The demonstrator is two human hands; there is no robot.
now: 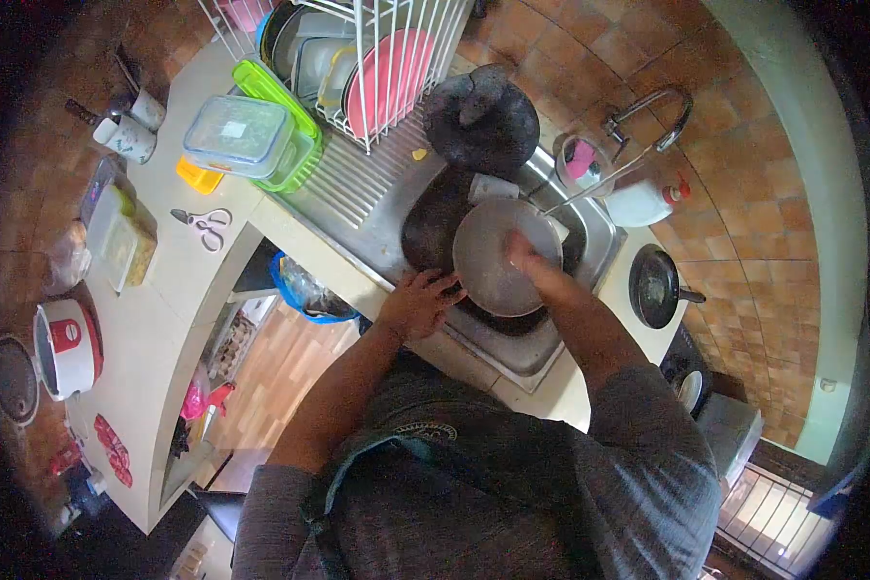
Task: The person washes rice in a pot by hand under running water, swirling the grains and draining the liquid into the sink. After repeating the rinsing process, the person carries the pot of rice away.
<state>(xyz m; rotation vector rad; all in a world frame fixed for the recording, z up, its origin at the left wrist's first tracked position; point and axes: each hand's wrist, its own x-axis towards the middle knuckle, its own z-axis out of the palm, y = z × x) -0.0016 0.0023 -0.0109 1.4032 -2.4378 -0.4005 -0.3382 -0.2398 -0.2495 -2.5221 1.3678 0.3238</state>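
Note:
A round grey metal plate (488, 259) is held tilted over the sink (512, 343). My left hand (418, 302) grips its near left edge. My right hand (529, 259) presses on the plate's inner face near the right rim, fingers together; whether it holds a sponge is hidden. A dark pan (433, 224) lies in the sink under the plate. The tap (648, 126) arches over the sink from the back right.
A white dish rack (358, 58) with a pink plate and trays stands at the back. A dark pot lid (481, 118), a pink-topped cup (580, 159), a white bottle (643, 201), a black frying pan (655, 286), lidded containers (242, 135), scissors (203, 224) and a rice cooker (63, 348) surround the sink.

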